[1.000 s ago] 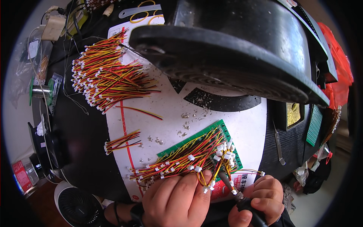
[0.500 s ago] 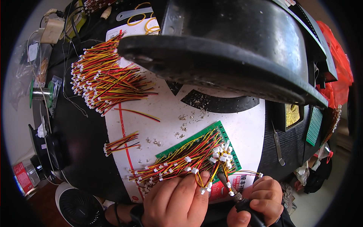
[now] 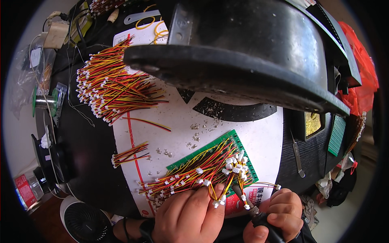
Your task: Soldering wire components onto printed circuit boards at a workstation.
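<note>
My left hand (image 3: 190, 216) presses down on a bunch of red, yellow and black wire leads with white plugs (image 3: 190, 174) that lie across a green circuit board (image 3: 227, 150). One lead is pinched between its thumb and forefinger near the board's lower edge. My right hand (image 3: 279, 216) grips a dark-handled soldering iron (image 3: 255, 214), its tip pointing up-left at the wire ends by the board. Both hands sit at the lower edge of a white sheet (image 3: 259, 137).
A big heap of the same wire leads (image 3: 109, 91) lies upper left, a small bundle (image 3: 129, 154) left of the board. Solder blobs (image 3: 194, 135) dot the sheet. A large black curved hood (image 3: 251, 60) overhangs the top. Solder spool (image 3: 42, 101), white fan (image 3: 85, 220), tweezers (image 3: 297, 156) surround.
The view has shifted slightly; my hands and the board stay in place, and the iron tip remains at the wire ends.
</note>
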A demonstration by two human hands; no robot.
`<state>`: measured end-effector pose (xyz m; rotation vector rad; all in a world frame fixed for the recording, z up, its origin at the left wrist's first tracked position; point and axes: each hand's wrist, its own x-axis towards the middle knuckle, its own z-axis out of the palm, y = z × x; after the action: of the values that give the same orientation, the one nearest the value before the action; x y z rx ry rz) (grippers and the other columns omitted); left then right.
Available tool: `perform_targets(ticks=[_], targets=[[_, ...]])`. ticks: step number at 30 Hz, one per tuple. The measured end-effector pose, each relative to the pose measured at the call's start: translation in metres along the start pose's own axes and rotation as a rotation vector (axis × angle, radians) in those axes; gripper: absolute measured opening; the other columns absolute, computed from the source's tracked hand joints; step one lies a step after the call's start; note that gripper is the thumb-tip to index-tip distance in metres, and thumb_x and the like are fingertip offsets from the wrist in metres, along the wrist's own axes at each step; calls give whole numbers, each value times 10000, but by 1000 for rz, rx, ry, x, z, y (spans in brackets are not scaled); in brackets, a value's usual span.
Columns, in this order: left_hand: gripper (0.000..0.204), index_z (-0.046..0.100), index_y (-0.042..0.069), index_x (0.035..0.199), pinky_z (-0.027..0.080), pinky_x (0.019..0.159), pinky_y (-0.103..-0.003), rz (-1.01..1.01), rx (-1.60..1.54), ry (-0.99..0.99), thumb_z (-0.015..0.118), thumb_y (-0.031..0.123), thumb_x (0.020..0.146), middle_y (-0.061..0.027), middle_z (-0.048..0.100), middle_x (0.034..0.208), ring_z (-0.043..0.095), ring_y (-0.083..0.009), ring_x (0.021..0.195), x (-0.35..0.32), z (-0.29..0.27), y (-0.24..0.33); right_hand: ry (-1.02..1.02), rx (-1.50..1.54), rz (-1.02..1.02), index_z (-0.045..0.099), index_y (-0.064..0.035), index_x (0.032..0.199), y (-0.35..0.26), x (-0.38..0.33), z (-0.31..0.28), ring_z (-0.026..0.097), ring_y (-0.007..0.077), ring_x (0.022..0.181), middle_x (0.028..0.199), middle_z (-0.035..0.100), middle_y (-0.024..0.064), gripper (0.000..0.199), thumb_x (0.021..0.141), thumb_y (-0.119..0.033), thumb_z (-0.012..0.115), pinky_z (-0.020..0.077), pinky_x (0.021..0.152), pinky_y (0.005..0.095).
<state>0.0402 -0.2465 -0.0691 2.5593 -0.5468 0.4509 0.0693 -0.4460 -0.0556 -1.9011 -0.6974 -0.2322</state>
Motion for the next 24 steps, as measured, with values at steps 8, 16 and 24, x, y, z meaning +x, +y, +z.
perform_targets(ticks=[8,16,24], targets=[[190,739,-46,915,577,641,-395,-157,-37,-104,766,-57,728,-144,654,889,673,-314,728,7,-9,0,89,56,-100,544,19,993,2,-6,0,511,190,556,691,527,70,232,862,-88,703,428,490,339],[105,738,-37,957,536,626,-348,-153,23,-2,700,-32,859,-138,649,892,650,-269,744,16,-27,11,205,73,-296,539,31,921,5,-6,11,475,177,507,670,505,60,244,884,-127,721,405,419,301],[83,734,-11,903,519,591,-346,-215,22,57,735,-36,824,-111,621,833,636,-273,683,12,-20,15,411,-39,-265,520,14,843,-6,6,27,441,166,443,594,453,39,257,885,-168,696,366,382,290]])
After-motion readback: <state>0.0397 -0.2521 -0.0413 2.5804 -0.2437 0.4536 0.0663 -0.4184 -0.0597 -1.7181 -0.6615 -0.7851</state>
